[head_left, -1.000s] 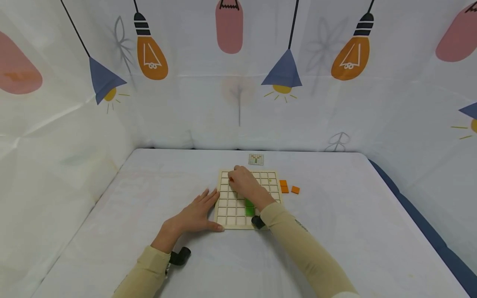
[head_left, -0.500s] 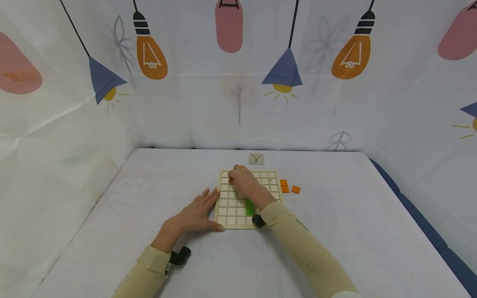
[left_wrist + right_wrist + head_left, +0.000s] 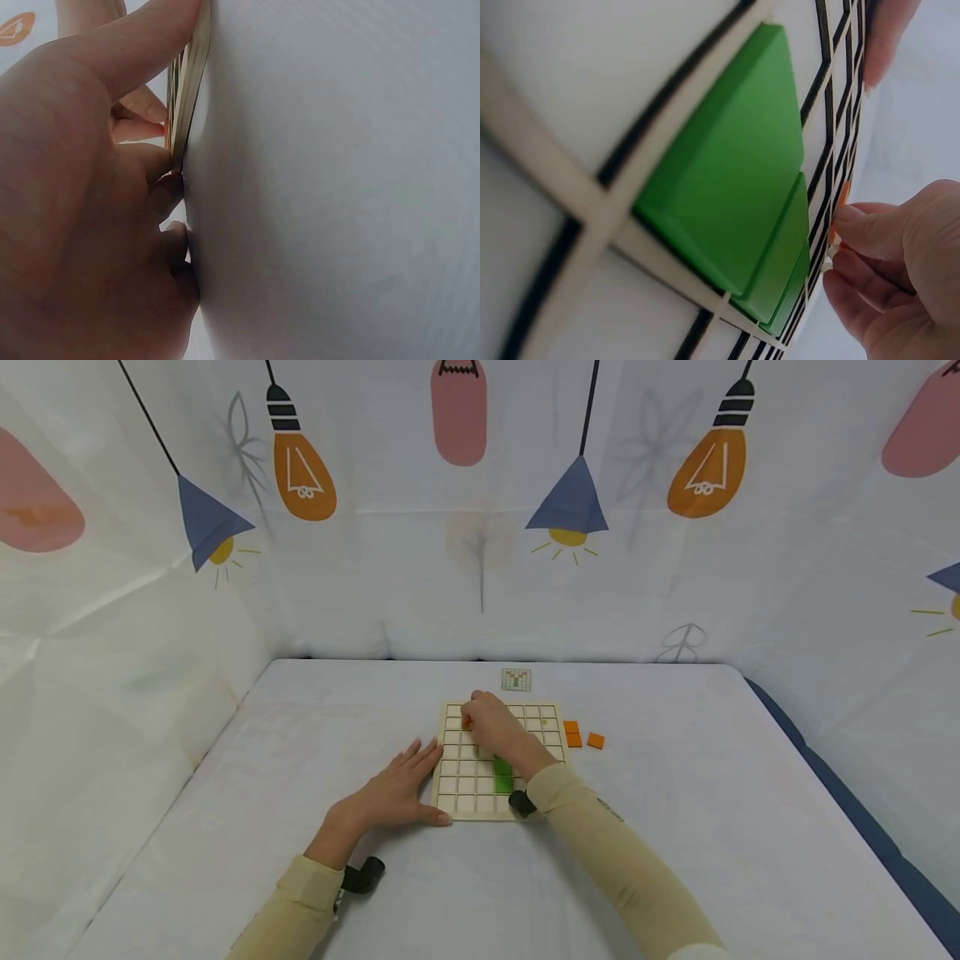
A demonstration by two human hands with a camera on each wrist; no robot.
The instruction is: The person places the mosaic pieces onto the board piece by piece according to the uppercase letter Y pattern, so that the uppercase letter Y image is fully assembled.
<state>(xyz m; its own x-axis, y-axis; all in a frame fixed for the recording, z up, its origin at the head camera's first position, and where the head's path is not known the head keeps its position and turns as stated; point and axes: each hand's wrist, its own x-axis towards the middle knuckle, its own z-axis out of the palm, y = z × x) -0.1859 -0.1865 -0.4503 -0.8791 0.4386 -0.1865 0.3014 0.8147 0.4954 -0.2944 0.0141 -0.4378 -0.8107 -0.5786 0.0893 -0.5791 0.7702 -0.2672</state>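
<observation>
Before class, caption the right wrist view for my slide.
Beyond green tiles on a gridded board, the right hand pinches an orange piece.

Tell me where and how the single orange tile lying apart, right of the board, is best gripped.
Probably pinched by two opposite edges, coming from above and the right: the single orange tile lies flat on the table, and a gap separates it from the orange pair beside the board, so its edges look free.

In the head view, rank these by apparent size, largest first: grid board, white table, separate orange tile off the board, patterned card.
1. White table
2. Grid board
3. Patterned card
4. Separate orange tile
</observation>
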